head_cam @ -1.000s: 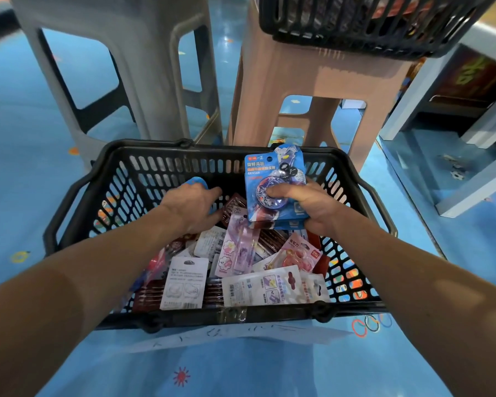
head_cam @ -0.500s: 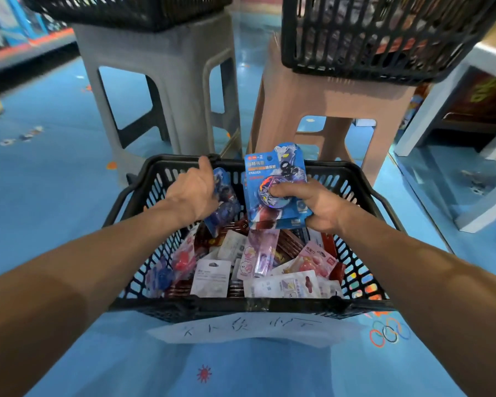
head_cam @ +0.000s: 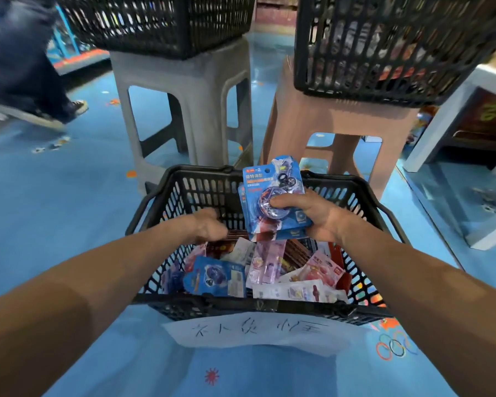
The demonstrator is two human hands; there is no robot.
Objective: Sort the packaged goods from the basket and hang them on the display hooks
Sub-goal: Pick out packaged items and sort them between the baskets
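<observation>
— Low over the black basket (head_cam: 204,171), seen from the head camera, the right hand (head_cam: 315,217) grips a stack of blue carded packs (head_cam: 271,193), with the thumb laid across the round blister on the front card.
— And how does the stack sit?
— Upright, printed face toward the camera, its top edge clear above the basket's far rim.
— What about the left hand (head_cam: 209,229)?
— It's just left of that stack, over the far-left part of the basket. It's smeared with blur. The fingers look bent, but whether they hold anything cannot be told.
— What lies below?
— A loose heap: another blue pack (head_cam: 215,277) flat at near left, a purple pack (head_cam: 265,263) in the middle, a pink pack (head_cam: 322,269) to the right, and a long white pack (head_cam: 295,292) against the near wall.
— And outside?
— A white paper sign (head_cam: 258,330) with handwriting hangs from the near wall. Beyond stand a grey stool (head_cam: 184,81) at far left and a brown stool (head_cam: 341,121) at far right. The left mesh basket (head_cam: 155,24) sits on the grey one, the right mesh basket (head_cam: 384,53) on the brown. A person's legs (head_cam: 26,67) show at the far left, on the blue floor (head_cam: 69,224).
</observation>
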